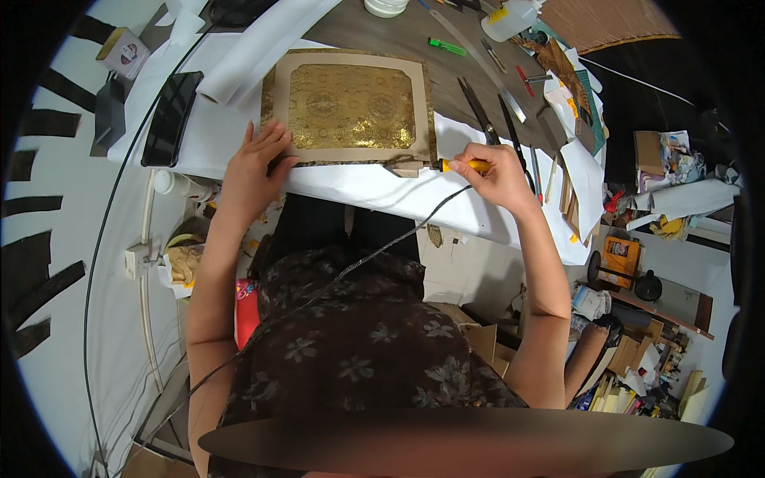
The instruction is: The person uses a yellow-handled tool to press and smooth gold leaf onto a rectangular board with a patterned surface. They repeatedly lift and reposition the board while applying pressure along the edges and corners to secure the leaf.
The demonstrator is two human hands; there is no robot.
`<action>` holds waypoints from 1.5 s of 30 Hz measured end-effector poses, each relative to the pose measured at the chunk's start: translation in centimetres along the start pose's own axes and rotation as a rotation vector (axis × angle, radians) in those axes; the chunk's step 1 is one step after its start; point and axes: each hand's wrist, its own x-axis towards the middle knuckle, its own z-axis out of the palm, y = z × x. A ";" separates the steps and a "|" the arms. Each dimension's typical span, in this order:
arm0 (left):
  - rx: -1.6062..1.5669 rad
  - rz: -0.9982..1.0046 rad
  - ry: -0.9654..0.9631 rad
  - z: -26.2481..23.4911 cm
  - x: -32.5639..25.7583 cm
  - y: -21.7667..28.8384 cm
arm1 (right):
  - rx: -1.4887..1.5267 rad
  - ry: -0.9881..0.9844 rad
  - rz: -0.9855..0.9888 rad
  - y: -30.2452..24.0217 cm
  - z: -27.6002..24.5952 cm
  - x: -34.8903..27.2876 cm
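Observation:
A gold patterned brocade panel (351, 106) with a tan paper border lies flat on white paper on the table. My left hand (256, 157) presses flat on its near left corner. My right hand (498, 171) grips a yellow-handled corded tool (466, 165), whose tip rests at the panel's near right corner beside a small tan block (406, 168). The tool's black cord (398, 231) trails back across my lap.
A black phone (171, 115) and a white paper roll (255, 52) lie to the left. Black scissors (478, 107), a metal ruler (486, 68), a green marker (446, 46) and a glue bottle (510, 20) sit at the right. Cluttered boxes and scraps crowd the floor at right.

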 end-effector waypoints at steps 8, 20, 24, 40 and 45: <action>0.046 0.045 0.013 0.2 0.3 0.0 | -0.083 0.056 0.013 -0.5 1.6 1.1; 0.033 0.053 -0.016 -0.3 0.5 0.0 | 0.009 0.166 0.051 1.5 1.7 -0.4; 0.145 0.116 -0.045 -0.5 0.8 0.3 | 0.506 0.356 0.172 3.6 4.0 -2.1; 0.201 0.382 -0.082 5.0 -1.6 6.6 | 2.255 -0.016 0.053 -0.8 8.7 -8.6; 0.241 0.510 0.152 3.1 -3.3 6.4 | 2.192 0.030 0.004 -2.2 7.4 -9.6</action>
